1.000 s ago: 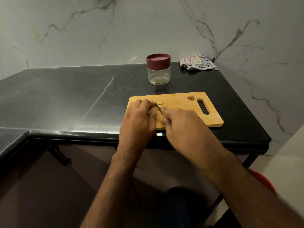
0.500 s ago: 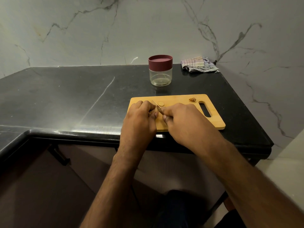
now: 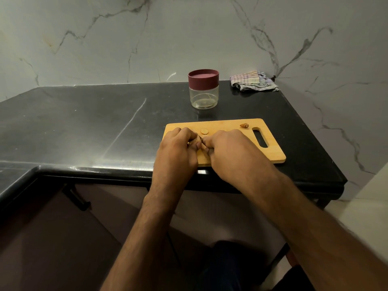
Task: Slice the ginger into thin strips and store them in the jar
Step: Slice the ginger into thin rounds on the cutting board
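Note:
Both hands work over the left part of a wooden cutting board [image 3: 235, 131]. My left hand [image 3: 178, 150] curls its fingers over a piece of ginger [image 3: 194, 142] that is mostly hidden. My right hand [image 3: 233, 152] grips a small knife [image 3: 200, 138]; only a bit of blade shows between the hands. A round ginger slice [image 3: 204, 131] lies just beyond the fingers. A small ginger stub [image 3: 244, 125] sits near the board's handle slot. A clear jar [image 3: 203, 89] with a maroon lid on stands behind the board.
The board lies near the front edge of a black stone counter [image 3: 105, 122], which ends shortly to the right of it. A folded striped cloth [image 3: 252, 82] sits in the back corner against the marble wall. A dark cabinet handle [image 3: 76, 198] sticks out below the counter.
The view has shifted slightly. My hands have closed together over the ginger, and less of the knife blade shows now.

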